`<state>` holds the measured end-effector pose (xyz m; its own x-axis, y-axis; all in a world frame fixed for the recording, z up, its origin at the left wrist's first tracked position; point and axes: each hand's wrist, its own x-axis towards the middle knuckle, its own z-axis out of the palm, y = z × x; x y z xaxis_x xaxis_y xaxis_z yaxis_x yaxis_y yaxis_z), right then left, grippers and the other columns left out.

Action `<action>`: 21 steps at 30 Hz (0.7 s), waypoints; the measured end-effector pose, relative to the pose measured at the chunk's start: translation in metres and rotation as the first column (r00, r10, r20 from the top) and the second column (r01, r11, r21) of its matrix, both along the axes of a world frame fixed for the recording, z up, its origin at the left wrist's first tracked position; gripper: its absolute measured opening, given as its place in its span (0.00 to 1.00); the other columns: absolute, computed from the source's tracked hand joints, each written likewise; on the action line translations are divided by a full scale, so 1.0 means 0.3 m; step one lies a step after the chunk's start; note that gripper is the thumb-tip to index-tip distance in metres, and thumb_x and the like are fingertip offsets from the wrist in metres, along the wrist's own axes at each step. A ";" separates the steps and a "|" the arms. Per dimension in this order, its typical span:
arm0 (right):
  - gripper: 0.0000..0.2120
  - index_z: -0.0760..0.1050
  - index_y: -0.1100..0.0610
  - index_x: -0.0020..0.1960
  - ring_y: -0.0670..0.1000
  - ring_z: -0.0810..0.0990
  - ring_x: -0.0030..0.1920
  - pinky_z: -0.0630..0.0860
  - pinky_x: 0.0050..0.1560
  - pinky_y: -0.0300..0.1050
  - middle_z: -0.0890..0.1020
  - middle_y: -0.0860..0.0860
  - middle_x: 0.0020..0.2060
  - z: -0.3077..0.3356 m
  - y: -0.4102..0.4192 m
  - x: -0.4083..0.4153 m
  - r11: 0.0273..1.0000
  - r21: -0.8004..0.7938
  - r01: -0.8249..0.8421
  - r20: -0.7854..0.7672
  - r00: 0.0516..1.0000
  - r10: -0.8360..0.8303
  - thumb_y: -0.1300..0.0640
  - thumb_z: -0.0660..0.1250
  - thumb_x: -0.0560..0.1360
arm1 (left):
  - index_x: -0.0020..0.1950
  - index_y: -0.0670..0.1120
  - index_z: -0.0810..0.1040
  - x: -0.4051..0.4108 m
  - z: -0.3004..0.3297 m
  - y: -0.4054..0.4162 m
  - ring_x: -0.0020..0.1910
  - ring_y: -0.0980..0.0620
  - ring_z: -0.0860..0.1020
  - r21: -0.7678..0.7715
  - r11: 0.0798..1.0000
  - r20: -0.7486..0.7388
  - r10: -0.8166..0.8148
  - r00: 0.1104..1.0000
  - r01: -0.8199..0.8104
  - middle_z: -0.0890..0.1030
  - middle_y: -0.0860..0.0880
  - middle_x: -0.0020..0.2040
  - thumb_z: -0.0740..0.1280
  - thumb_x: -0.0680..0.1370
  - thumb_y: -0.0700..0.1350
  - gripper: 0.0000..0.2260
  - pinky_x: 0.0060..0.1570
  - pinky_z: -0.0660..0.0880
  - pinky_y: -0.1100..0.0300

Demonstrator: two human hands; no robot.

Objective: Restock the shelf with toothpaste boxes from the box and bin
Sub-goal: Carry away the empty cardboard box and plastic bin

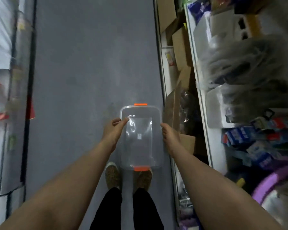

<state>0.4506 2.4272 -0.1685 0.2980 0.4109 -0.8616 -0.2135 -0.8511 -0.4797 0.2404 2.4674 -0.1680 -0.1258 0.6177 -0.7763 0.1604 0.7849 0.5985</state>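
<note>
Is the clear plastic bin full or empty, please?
Empty: the grey floor shows straight through the clear plastic bin; no toothpaste boxes visible inside.
</note>
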 end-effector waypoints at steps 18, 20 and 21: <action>0.42 0.54 0.51 0.82 0.55 0.61 0.78 0.60 0.76 0.55 0.61 0.50 0.79 -0.784 -0.028 0.050 0.992 -0.123 -0.031 0.159 0.986 0.051 0.40 0.69 0.76 | 0.81 0.50 0.57 0.016 -0.804 -0.071 0.75 0.40 0.65 -0.124 0.992 -0.169 -0.050 0.984 0.029 0.64 0.42 0.77 0.72 0.68 0.68 0.48 0.72 0.66 0.42; 0.42 0.53 0.50 0.82 0.56 0.61 0.78 0.59 0.76 0.55 0.60 0.51 0.79 -0.823 -0.041 0.043 0.993 -0.119 -0.013 0.166 0.986 0.033 0.41 0.70 0.76 | 0.81 0.49 0.56 0.014 -0.833 -0.082 0.76 0.41 0.64 -0.144 0.989 -0.170 -0.070 0.983 0.045 0.63 0.43 0.78 0.72 0.70 0.66 0.47 0.73 0.65 0.42; 0.42 0.53 0.50 0.82 0.56 0.60 0.78 0.59 0.76 0.56 0.60 0.51 0.80 -0.836 -0.047 0.040 0.993 -0.119 -0.012 0.174 0.984 0.032 0.41 0.70 0.75 | 0.82 0.49 0.53 0.013 -0.849 -0.089 0.77 0.42 0.62 -0.151 0.987 -0.168 -0.075 0.983 0.049 0.61 0.44 0.79 0.71 0.73 0.64 0.45 0.74 0.63 0.43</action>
<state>0.4627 2.4130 -0.4193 0.4404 0.3184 -0.8395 -0.1158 -0.9071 -0.4047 0.2444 2.4408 -0.4228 -0.2308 0.5101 -0.8286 0.3027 0.8470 0.4371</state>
